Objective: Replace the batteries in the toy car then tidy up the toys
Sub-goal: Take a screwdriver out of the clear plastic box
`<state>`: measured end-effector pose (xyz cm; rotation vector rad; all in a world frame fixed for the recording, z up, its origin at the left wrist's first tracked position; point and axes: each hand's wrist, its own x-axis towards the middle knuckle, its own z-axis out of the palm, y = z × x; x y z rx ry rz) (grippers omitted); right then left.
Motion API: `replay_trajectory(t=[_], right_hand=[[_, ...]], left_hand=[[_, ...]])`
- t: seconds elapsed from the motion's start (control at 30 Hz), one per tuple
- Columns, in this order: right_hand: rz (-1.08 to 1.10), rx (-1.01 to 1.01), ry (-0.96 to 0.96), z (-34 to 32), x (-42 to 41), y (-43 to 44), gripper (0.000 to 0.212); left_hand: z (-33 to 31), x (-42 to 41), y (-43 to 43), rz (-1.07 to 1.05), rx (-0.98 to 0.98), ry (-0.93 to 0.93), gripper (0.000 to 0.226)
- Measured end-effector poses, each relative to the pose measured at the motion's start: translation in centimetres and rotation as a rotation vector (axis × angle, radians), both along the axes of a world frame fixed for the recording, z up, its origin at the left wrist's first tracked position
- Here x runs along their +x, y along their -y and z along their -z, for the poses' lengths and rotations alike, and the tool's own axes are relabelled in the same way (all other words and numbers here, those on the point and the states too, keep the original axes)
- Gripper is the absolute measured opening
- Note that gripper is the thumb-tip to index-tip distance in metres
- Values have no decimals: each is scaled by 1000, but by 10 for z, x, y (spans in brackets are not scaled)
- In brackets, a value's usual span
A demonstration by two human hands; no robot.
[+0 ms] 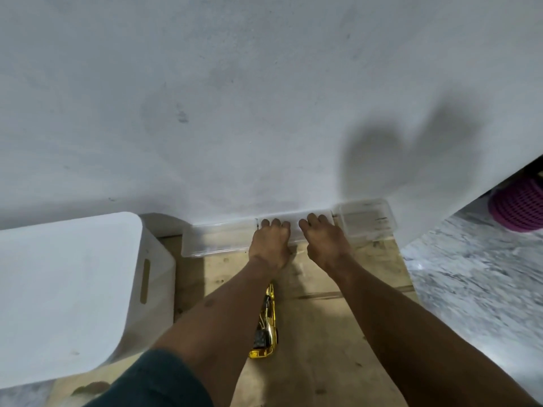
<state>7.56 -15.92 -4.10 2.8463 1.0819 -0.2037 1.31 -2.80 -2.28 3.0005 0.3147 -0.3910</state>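
Observation:
A clear plastic box (217,240) sits on a wooden board against the foot of a pale wall. My left hand (270,245) and my right hand (324,240) lie side by side on it, fingers curled over its far rim near the middle. A shiny gold toy car (266,327) lies on the board beneath my left forearm, which hides part of it. Whatever is inside the box is hidden from view.
A white stool or crate with a slot handle (73,301) stands close on the left. The wooden board (323,333) ends at a grey marbled floor (476,289) on the right. A purple mesh basket (520,210) shows at the right edge.

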Motion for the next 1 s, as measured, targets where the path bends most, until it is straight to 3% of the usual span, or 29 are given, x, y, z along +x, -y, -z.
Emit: replay_trajectory(t=[0.27,0.43,0.6,0.7,0.8,1.0], right_hand=[[-37,-1,2,-6,9,2,53],[-67,111,74,-13,12,16,65],[-123,483,159,-16,9,32,26],[-144,587,109,-9,7,36,18],[-119,554,64,1,9,32,17],[2,248,-105,15,26,-4,59]], left_hand=[[-9,7,-7,42,0,28,48],[-26,15,-13,16,-24,39,42],[-40,18,-31,-164,-262,111,28],[-43,20,-38,-275,-420,205,8],[-38,21,-41,-316,-503,280,5],[-27,18,-39,-358,-558,332,11]])
